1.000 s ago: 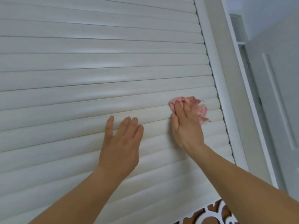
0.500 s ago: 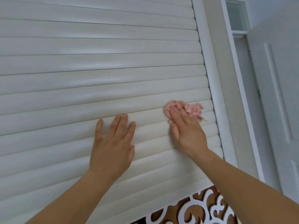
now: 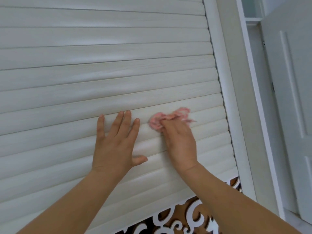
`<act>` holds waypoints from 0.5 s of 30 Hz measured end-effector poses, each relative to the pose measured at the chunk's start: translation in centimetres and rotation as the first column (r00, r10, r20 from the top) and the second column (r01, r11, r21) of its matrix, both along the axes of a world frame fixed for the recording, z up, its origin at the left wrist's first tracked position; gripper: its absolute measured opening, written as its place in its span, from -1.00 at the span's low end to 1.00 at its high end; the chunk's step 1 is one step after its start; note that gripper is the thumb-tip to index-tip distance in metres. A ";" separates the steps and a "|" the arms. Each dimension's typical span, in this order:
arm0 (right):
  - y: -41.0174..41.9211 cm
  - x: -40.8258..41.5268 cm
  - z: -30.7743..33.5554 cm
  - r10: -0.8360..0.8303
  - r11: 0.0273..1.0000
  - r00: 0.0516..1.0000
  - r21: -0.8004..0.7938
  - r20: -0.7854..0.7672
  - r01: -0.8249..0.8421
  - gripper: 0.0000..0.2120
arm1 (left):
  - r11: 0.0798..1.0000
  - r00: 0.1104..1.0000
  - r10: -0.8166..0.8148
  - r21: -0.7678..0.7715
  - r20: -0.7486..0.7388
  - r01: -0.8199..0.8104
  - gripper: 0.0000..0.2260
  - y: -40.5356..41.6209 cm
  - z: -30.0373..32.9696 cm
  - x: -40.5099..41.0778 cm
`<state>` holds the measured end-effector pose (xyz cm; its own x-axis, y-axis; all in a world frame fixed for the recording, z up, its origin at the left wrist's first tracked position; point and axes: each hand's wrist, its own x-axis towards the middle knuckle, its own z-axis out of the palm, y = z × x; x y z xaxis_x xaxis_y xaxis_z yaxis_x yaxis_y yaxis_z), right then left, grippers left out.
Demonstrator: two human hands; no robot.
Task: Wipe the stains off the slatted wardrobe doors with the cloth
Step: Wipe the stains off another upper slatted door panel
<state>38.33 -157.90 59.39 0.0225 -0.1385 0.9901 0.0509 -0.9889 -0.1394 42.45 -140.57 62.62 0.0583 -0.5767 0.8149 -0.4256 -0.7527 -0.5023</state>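
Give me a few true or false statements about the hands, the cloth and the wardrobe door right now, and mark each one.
1. The right hand presses a pink cloth against the slatted door. True.
2. The left hand holds a spray bottle. False: it lies flat on the slats with fingers spread, holding nothing.
3. The cloth lies to the right of the left hand. True.
4. The slats run vertically. False: they run across the door, side to side.
5. A carved scrollwork panel sits below the slats. True.
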 end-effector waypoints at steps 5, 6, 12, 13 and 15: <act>-0.6 -0.1 1.4 0.042 0.992 0.999 -0.122 -0.003 -0.042 -0.86 | 1.000 1.000 0.012 0.022 0.014 -0.013 -0.08 0.3 0.1 0.1; -1.3 -0.5 1.6 0.023 0.995 0.999 -0.094 0.021 -0.021 -0.81 | 1.000 1.000 0.015 0.025 0.012 -0.015 -0.09 0.3 0.1 0.2; -7.0 -3.4 1.9 -0.039 0.953 0.998 0.301 0.043 0.024 -0.91 | 1.000 1.000 0.005 0.008 -0.005 -0.005 -0.09 0.0 0.0 0.2; -8.2 -3.8 2.0 0.002 0.927 1.000 0.374 0.020 -0.009 -0.89 | 1.000 1.000 0.001 0.003 -0.007 -0.001 -0.08 0.0 -0.1 0.3; -10.0 -4.3 2.3 0.021 0.869 1.000 0.494 0.000 -0.018 -0.84 | 1.000 1.000 -0.004 -0.006 -0.010 0.004 -0.07 -0.1 -0.2 0.2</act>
<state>34.03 -167.95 61.71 0.0353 -0.6090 0.7924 0.0675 -0.7896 -0.6099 42.69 -140.70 62.40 0.0638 -0.5718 0.8179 -0.4337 -0.7541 -0.4933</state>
